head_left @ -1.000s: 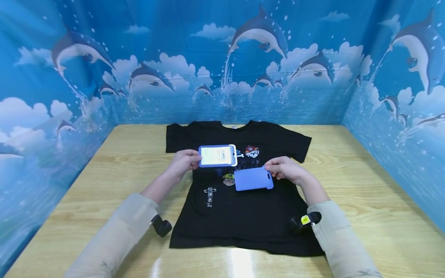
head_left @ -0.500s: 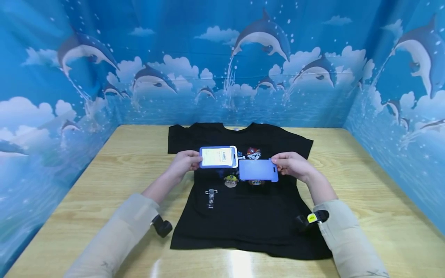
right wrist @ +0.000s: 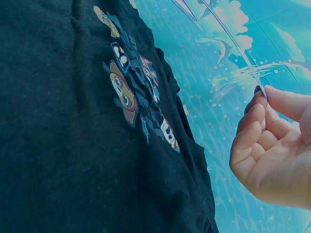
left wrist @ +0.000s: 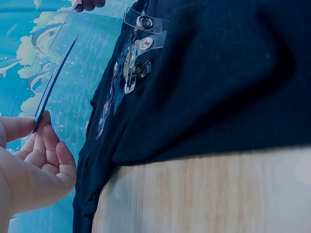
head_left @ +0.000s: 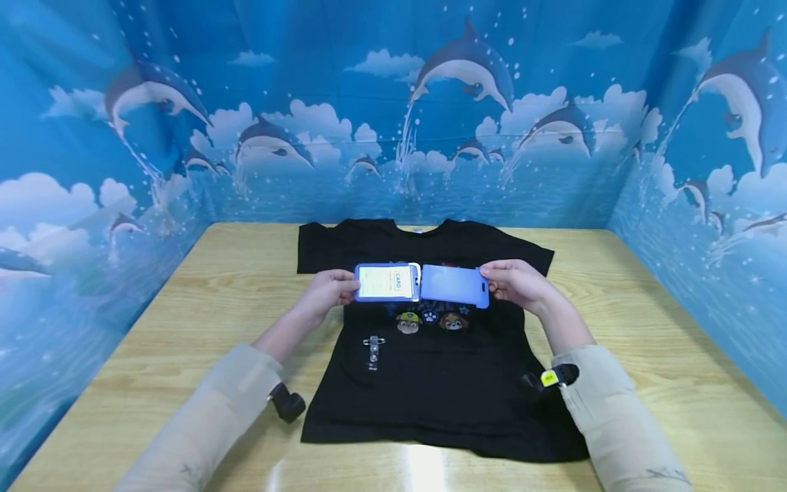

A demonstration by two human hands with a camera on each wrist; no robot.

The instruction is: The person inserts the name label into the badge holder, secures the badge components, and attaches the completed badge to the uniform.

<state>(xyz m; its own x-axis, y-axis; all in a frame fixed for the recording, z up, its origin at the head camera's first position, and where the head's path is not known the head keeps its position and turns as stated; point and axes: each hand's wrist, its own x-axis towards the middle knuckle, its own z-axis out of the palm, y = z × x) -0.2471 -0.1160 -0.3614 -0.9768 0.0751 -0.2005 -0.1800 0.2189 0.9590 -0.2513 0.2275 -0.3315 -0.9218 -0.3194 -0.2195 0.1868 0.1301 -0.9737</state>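
Note:
My left hand (head_left: 328,290) pinches the left end of a blue-framed card holder (head_left: 386,282), its pale insert printed "CARD" facing up. In the head view, the holder's right end overlaps the left edge of a flat blue cover (head_left: 453,285). That cover's right end is pinched between the thumb and fingers of my right hand (head_left: 515,283). Both pieces are held above the black T-shirt (head_left: 443,389). Seen edge-on in the left wrist view, the card holder (left wrist: 56,80) looks thin; the cover (right wrist: 243,53) shows likewise in the right wrist view.
A clear strap clip with a metal pin (head_left: 373,352) lies on the shirt's left side. The shirt is spread flat on a wooden table (head_left: 246,273), cartoon prints (head_left: 430,320) on its chest. Behind stands a blue dolphin curtain (head_left: 344,109).
My right hand has raised the blue cover from below the card holder, bringing it level and its left edge up to the holder's right end. The left hand has barely moved.

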